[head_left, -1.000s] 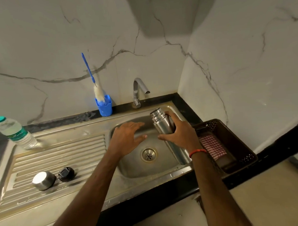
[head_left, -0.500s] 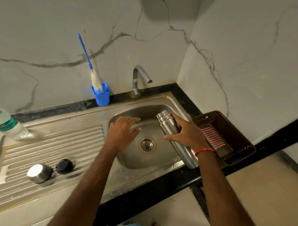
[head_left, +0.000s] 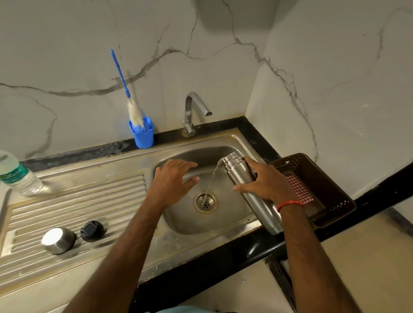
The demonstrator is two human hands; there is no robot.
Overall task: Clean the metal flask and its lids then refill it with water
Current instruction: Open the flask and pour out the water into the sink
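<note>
The right hand point(head_left: 265, 181) is gripping the metal flask point(head_left: 245, 178) w/ fingers curled round its body, tilting it over the sink point(head_left: 226, 144), and water point(head_left: 212, 177) is running from its mouth to the drain point(head_left: 206, 202). The left hand point(head_left: 172, 181) is hovering open above the basin, holding nothing. The steel cap point(head_left: 58, 240) and black lid point(head_left: 92, 230) are lying on the drainboard point(head_left: 73, 196), just beside each other.

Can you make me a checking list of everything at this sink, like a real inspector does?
Surface: steel sink with a ribbed drainboard, set in a black counter.
Job's things: metal flask tilted, water pouring from its mouth towards the drain; steel lid and black lid side by side on the drainboard.
Clutter: bottle brush in a blue cup; plastic water bottle far left; brown basket holding a checked cloth.
Hands: left hand open over the basin; right hand grips the flask.
Cables: nothing seen.
Surroundings: tap, white marble walls.
</note>
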